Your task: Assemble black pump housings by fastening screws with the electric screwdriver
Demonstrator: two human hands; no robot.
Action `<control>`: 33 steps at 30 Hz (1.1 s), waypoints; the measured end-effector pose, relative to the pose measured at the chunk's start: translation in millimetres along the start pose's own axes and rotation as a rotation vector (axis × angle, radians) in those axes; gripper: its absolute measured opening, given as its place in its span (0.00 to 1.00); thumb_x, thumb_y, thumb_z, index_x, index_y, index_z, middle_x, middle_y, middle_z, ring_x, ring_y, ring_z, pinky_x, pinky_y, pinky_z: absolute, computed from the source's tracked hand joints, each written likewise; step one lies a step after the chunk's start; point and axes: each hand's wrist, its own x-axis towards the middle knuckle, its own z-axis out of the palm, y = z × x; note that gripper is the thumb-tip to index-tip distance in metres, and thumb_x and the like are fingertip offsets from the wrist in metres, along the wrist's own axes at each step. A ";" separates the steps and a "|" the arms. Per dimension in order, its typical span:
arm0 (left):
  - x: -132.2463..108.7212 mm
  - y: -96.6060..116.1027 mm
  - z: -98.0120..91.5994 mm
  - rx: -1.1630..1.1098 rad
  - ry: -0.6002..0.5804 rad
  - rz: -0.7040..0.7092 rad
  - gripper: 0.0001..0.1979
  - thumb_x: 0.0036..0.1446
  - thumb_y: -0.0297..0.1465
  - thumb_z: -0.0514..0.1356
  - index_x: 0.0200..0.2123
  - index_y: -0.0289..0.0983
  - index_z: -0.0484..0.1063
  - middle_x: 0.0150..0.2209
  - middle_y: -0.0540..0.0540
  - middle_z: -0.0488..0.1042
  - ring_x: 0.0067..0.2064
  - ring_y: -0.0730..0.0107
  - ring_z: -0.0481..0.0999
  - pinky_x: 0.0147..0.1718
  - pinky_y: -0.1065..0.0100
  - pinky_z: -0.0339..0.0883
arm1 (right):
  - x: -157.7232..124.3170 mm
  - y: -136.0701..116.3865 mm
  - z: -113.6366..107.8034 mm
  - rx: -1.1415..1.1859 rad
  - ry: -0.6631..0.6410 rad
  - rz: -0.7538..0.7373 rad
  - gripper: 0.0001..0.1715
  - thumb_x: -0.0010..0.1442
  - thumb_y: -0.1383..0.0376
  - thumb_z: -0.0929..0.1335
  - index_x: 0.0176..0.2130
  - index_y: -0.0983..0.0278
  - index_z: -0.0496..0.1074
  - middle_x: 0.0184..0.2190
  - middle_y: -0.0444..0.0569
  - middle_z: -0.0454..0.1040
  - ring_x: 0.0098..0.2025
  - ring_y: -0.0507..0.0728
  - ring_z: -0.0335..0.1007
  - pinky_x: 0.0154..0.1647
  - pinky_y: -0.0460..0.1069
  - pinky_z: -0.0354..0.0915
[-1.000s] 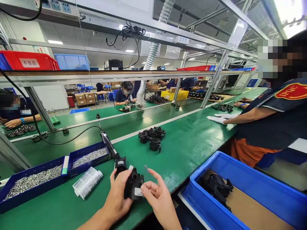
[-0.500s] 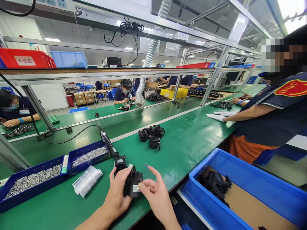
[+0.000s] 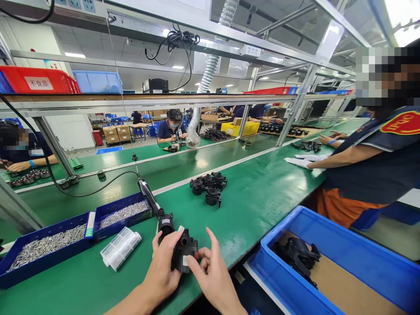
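Note:
My left hand (image 3: 164, 269) grips a black plastic pump housing (image 3: 184, 255) from its left side, near the front edge of the green bench (image 3: 256, 197). My right hand (image 3: 213, 275) is at the housing's right side, thumb and bent fingers pressed against a small white label on it, index finger raised. Another black housing (image 3: 164, 223) stands just behind, beside the tip of a hanging electric screwdriver (image 3: 148, 197).
Two dark blue trays of silver screws (image 3: 46, 246) (image 3: 123, 213) and a clear plastic box (image 3: 120, 248) lie to the left. A cluster of black housings (image 3: 208, 185) sits mid-bench. A blue bin (image 3: 331, 267) holds black parts at right. A person stands at right; others work behind.
The small label that my right hand held up between its fingertips is now down against the housing. My right hand has moved in closer to the housing.

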 end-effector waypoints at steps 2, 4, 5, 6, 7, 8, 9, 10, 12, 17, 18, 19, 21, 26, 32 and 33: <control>0.4 4.3 1.6 0.009 0.010 0.069 0.39 0.60 0.16 0.51 0.71 0.44 0.46 0.62 0.36 0.71 0.64 0.57 0.70 0.67 0.35 0.45 | 0.1 -4.8 3.6 0.043 -0.055 0.058 0.57 0.60 0.53 0.73 0.73 0.61 0.41 0.29 0.40 0.76 0.24 0.56 0.69 0.30 0.49 0.67; 1.4 9.9 1.0 0.027 0.018 0.163 0.37 0.63 0.19 0.54 0.71 0.44 0.47 0.62 0.36 0.71 0.65 0.56 0.69 0.67 0.37 0.47 | 2.9 -9.8 0.1 0.039 -0.047 0.073 0.59 0.56 0.54 0.75 0.72 0.60 0.42 0.30 0.41 0.78 0.28 0.59 0.74 0.33 0.51 0.69; 2.1 12.2 -0.4 0.040 0.023 0.201 0.36 0.65 0.22 0.57 0.72 0.44 0.47 0.63 0.35 0.70 0.66 0.53 0.67 0.67 0.36 0.47 | 5.9 -11.4 -6.9 0.009 0.002 0.073 0.59 0.55 0.54 0.75 0.72 0.60 0.43 0.31 0.43 0.79 0.30 0.60 0.76 0.34 0.51 0.69; 2.9 13.6 -2.4 0.056 0.034 0.209 0.37 0.65 0.27 0.61 0.72 0.44 0.48 0.65 0.33 0.67 0.69 0.49 0.63 0.67 0.35 0.48 | 9.7 -12.0 -18.1 -0.049 0.074 0.075 0.59 0.54 0.52 0.75 0.72 0.61 0.45 0.33 0.45 0.80 0.31 0.62 0.77 0.34 0.52 0.70; 3.8 13.7 -4.8 0.076 0.055 0.181 0.39 0.63 0.30 0.64 0.72 0.44 0.48 0.68 0.32 0.63 0.71 0.45 0.58 0.67 0.33 0.48 | 14.1 -11.4 -33.8 -0.137 0.164 0.088 0.60 0.53 0.48 0.74 0.72 0.62 0.45 0.35 0.48 0.81 0.31 0.64 0.78 0.33 0.53 0.69; 4.7 12.4 -7.3 0.095 0.083 0.121 0.40 0.62 0.32 0.65 0.72 0.44 0.49 0.70 0.31 0.58 0.73 0.40 0.53 0.66 0.31 0.48 | 18.6 -9.8 -53.2 -0.253 0.269 0.115 0.62 0.53 0.44 0.73 0.72 0.63 0.44 0.37 0.51 0.81 0.32 0.66 0.78 0.32 0.54 0.69; 5.6 9.7 -9.6 0.105 0.109 0.046 0.41 0.62 0.33 0.66 0.72 0.43 0.48 0.72 0.31 0.54 0.74 0.38 0.48 0.66 0.29 0.49 | 22.7 -7.2 -75.5 -0.388 0.362 0.162 0.66 0.53 0.40 0.72 0.73 0.65 0.42 0.38 0.54 0.82 0.33 0.69 0.79 0.31 0.56 0.68; 6.3 6.0 -11.5 0.101 0.118 -0.032 0.42 0.62 0.32 0.65 0.73 0.43 0.46 0.73 0.31 0.51 0.74 0.37 0.46 0.65 0.28 0.51 | 26.0 -3.7 -99.3 -0.534 0.449 0.226 0.69 0.54 0.37 0.70 0.74 0.68 0.39 0.39 0.58 0.82 0.35 0.73 0.80 0.32 0.58 0.68; 6.8 -2.1 -13.0 0.056 0.084 -0.136 0.44 0.63 0.31 0.63 0.74 0.42 0.41 0.73 0.32 0.51 0.75 0.39 0.46 0.65 0.31 0.55 | 29.1 5.5 -145.7 -0.796 0.601 0.320 0.70 0.57 0.33 0.65 0.74 0.74 0.35 0.39 0.66 0.82 0.35 0.78 0.80 0.32 0.62 0.68; 2.9 -3.3 -7.5 -0.033 -0.034 -0.152 0.44 0.63 0.28 0.61 0.75 0.44 0.39 0.74 0.39 0.53 0.75 0.47 0.48 0.67 0.37 0.58 | 20.3 38.8 -217.2 -1.001 0.517 0.494 0.62 0.63 0.37 0.58 0.74 0.79 0.40 0.29 0.69 0.80 0.26 0.79 0.77 0.30 0.65 0.67; 1.8 -0.3 -6.5 -0.044 -0.051 -0.141 0.45 0.62 0.27 0.61 0.75 0.44 0.40 0.74 0.39 0.53 0.75 0.47 0.48 0.67 0.38 0.59 | 18.5 44.9 -222.2 -0.949 0.473 0.488 0.59 0.64 0.40 0.58 0.74 0.76 0.39 0.29 0.66 0.81 0.26 0.77 0.78 0.31 0.64 0.68; 0.9 2.9 -5.8 -0.058 -0.071 -0.124 0.46 0.61 0.25 0.62 0.75 0.44 0.40 0.74 0.39 0.54 0.75 0.47 0.49 0.66 0.39 0.60 | 17.9 49.4 -223.9 -0.902 0.442 0.477 0.55 0.64 0.43 0.59 0.74 0.75 0.39 0.30 0.64 0.82 0.26 0.76 0.78 0.31 0.64 0.68; 0.0 7.7 -5.6 -0.089 -0.113 -0.081 0.48 0.59 0.24 0.63 0.75 0.44 0.40 0.73 0.40 0.54 0.75 0.47 0.49 0.66 0.40 0.62 | 21.9 51.7 -217.5 -0.853 0.439 0.445 0.51 0.65 0.48 0.58 0.75 0.72 0.41 0.34 0.61 0.83 0.27 0.75 0.78 0.32 0.64 0.68; 4.3 4.1 -8.9 -0.086 -0.152 -0.014 0.50 0.57 0.23 0.64 0.75 0.43 0.39 0.74 0.39 0.52 0.74 0.48 0.50 0.65 0.41 0.64 | 77.5 24.6 -149.3 -0.675 0.403 0.110 0.50 0.66 0.50 0.62 0.75 0.65 0.39 0.43 0.56 0.81 0.40 0.70 0.79 0.40 0.60 0.70; 9.5 -7.4 -10.8 -0.002 -0.128 0.043 0.49 0.57 0.22 0.64 0.75 0.44 0.41 0.72 0.39 0.57 0.74 0.47 0.53 0.65 0.39 0.63 | 187.1 3.3 -76.7 -0.470 0.115 -0.128 0.67 0.51 0.65 0.75 0.76 0.65 0.36 0.59 0.63 0.69 0.66 0.73 0.56 0.62 0.65 0.58; 9.2 -8.8 -10.3 0.008 -0.116 0.040 0.49 0.57 0.22 0.64 0.75 0.44 0.42 0.72 0.39 0.57 0.73 0.47 0.54 0.65 0.39 0.63 | 196.3 3.6 -73.4 -0.442 0.088 -0.117 0.68 0.48 0.68 0.75 0.75 0.65 0.39 0.58 0.63 0.70 0.65 0.72 0.58 0.62 0.64 0.59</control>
